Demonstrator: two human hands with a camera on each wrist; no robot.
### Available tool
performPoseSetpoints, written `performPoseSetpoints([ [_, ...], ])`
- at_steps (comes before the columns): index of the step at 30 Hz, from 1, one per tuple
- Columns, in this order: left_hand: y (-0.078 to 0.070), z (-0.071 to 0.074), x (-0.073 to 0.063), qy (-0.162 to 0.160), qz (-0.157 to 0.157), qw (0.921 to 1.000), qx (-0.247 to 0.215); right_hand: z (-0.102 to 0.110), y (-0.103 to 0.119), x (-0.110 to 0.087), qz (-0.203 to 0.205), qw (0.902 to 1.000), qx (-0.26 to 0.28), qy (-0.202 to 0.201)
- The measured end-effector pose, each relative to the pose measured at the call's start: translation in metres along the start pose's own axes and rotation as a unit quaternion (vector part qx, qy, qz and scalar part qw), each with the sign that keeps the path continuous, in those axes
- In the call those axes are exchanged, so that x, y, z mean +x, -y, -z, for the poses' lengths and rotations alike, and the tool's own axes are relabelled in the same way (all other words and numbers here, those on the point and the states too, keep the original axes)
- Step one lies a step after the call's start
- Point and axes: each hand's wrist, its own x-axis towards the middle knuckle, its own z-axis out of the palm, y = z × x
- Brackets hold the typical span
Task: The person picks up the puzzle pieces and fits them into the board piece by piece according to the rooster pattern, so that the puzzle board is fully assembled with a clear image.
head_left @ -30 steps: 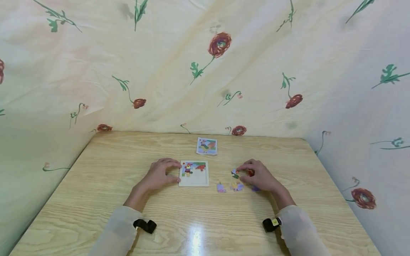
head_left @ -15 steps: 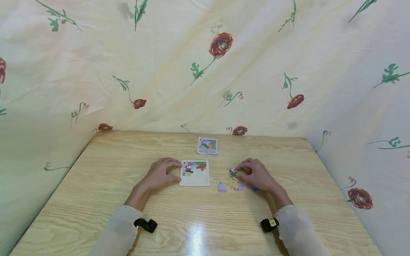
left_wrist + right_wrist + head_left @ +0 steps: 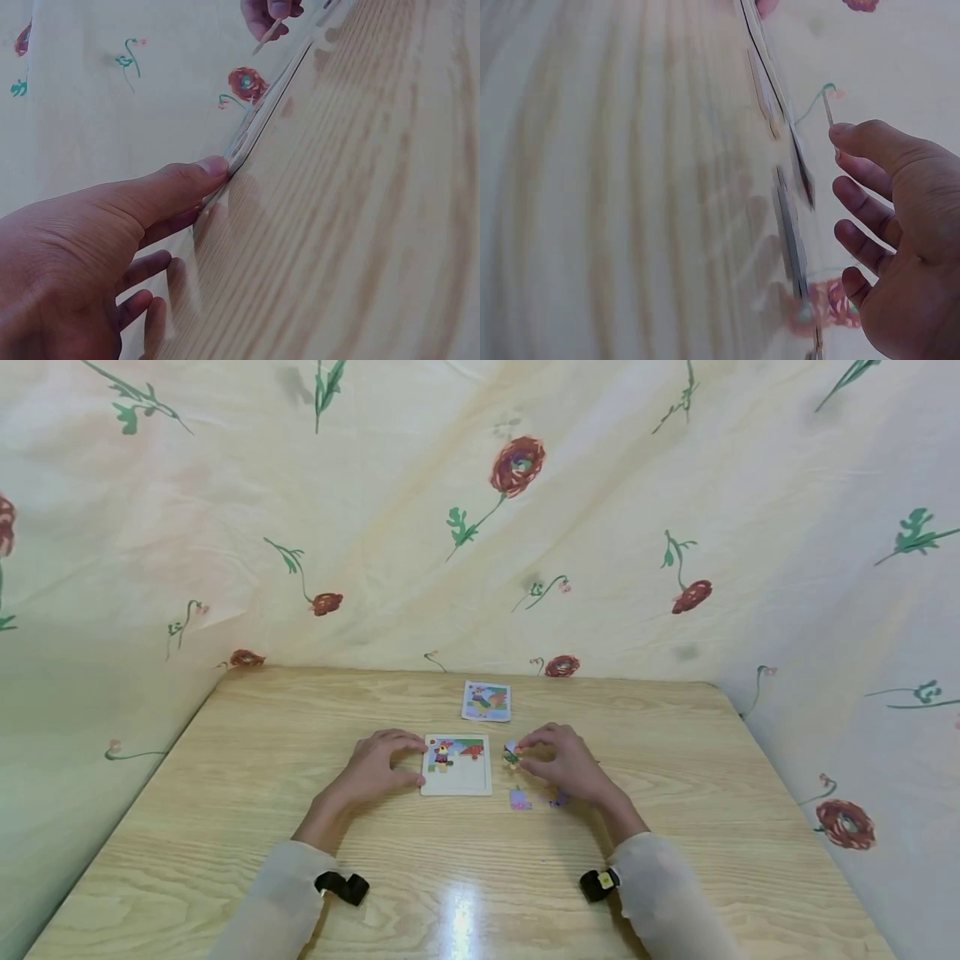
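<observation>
A square white puzzle tray (image 3: 468,782) lies flat on the wooden table, with joined rooster pieces along its top and left side. My left hand (image 3: 382,766) holds the tray by its left side; in the left wrist view the thumb sits on the tray's edge (image 3: 259,124). Just right of the tray, my right hand (image 3: 564,766) pinches a jigsaw piece (image 3: 512,754) between thumb and fingertips. The right wrist view shows this piece (image 3: 828,110) edge-on, raised off the table. Loose jigsaw pieces (image 3: 520,799) lie below the right hand, which hides some of them.
Behind the tray lies a square picture card (image 3: 486,702) of a rooster. A flowered cloth (image 3: 375,527) hangs along the table's back and sides. Each wrist wears a black camera strap (image 3: 341,887).
My right hand has lifted a jigsaw piece away from the loose ones and carried it left, close to the tray. My left hand stays at the tray's left side.
</observation>
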Motion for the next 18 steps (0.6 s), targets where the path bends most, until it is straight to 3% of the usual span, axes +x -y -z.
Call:
performPoseSetpoints([
  [9,0.0,0.0,-0.001,0.002,-0.004,1.0,0.007,-0.026,0.023,0.013,0.005,0.9996,0.011,0.024],
  [18,0.001,0.0,-0.001,0.003,-0.008,0.9999,0.007,-0.05,0.044,0.025,0.032,0.9993,0.005,0.02],
])
